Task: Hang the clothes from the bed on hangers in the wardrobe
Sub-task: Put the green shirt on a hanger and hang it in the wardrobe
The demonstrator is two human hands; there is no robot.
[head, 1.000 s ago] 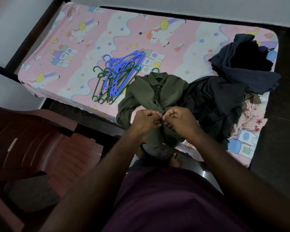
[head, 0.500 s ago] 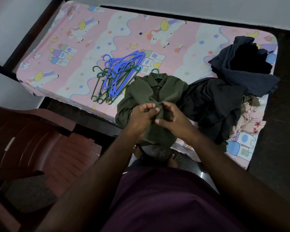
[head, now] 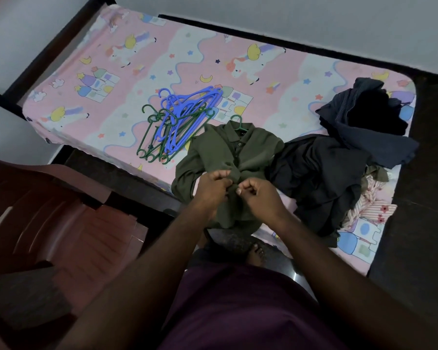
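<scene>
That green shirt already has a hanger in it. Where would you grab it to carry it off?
By the hanger hook poking out of the collar of the green shirt, reaching from above. It lies bare on the bed, free of cloth, so the shirt should hang straight. The left hand and right hand pinch its front instead.

the olive shirt (head: 220, 150) is matt soft cloth, the bedsheet (head: 187, 61) printed matt cotton-like fabric, the blue hangers (head: 185, 117) and green hangers (head: 147, 142) smooth plastic, the chair (head: 48, 210) glossy moulded plastic, the dark clothes (head: 321, 178) dull woven cloth.
</scene>
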